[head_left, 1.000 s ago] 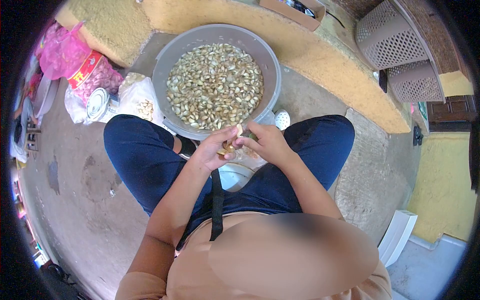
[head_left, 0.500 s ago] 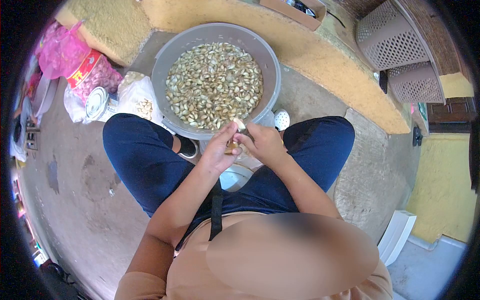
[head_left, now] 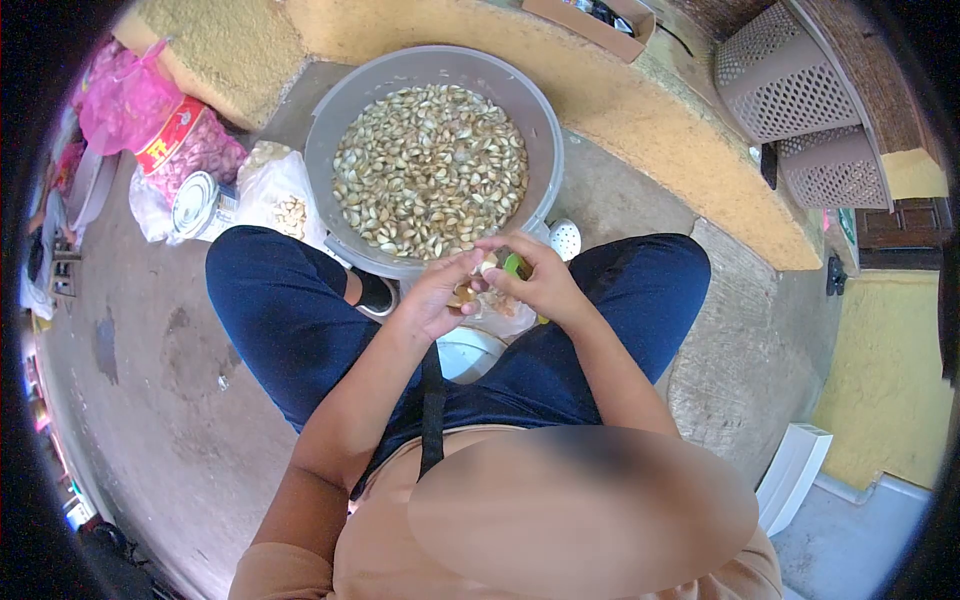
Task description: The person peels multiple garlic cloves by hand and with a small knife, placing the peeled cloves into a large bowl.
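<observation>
A large grey bowl point(head_left: 322, 130) full of pale garlic cloves point(head_left: 430, 170) stands on the ground in front of my knees. Both hands meet just below its near rim. My left hand point(head_left: 432, 297) pinches a small clove point(head_left: 487, 266) at the fingertips, with brownish peel beneath it. My right hand point(head_left: 542, 282) touches the same clove and grips a small green-handled tool point(head_left: 516, 265), whose blade is hidden by the fingers.
To the left lie a pink bag point(head_left: 118, 100), a red-labelled bag of garlic point(head_left: 195, 145), a tin can point(head_left: 194, 205) and a white plastic bag point(head_left: 280, 195). A yellow curb point(head_left: 650, 110) runs behind the bowl. Lattice baskets point(head_left: 790, 80) stand at the upper right.
My right hand has turned a little, so the green handle now shows between its fingers. Both hands stay together at the bowl's near rim.
</observation>
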Motion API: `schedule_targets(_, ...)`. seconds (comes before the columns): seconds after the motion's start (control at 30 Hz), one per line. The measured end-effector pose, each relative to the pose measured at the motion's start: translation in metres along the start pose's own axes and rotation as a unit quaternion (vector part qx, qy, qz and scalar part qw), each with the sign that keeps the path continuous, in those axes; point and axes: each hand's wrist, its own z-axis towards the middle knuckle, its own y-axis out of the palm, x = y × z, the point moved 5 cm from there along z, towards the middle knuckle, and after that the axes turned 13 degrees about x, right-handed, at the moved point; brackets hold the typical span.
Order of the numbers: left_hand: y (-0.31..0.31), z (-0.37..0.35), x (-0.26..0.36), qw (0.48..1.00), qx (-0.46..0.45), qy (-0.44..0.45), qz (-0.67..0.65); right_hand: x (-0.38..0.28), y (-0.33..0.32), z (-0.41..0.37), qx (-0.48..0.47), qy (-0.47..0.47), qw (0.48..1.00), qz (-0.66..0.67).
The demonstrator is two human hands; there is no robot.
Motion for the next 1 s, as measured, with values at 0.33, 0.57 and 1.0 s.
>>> schedule_targets(0.33,-0.011,0.009,-0.006,0.996,0.076,0.028,0.037,0.016,0.004,-0.005,0.025,0.076,0.997,-0.012)
schedule_targets(0.57,-0.009,0.002,0.01,0.981,0.115,0.097,0.122,0.008,-0.004,-0.003,0.031,0.087,0.994,-0.063)
schedule_targets(1.0,-0.004,-0.005,0.019,0.908,0.101,0.194,0.358,0.006,-0.002,-0.004,0.023,-0.027,0.992,-0.118)
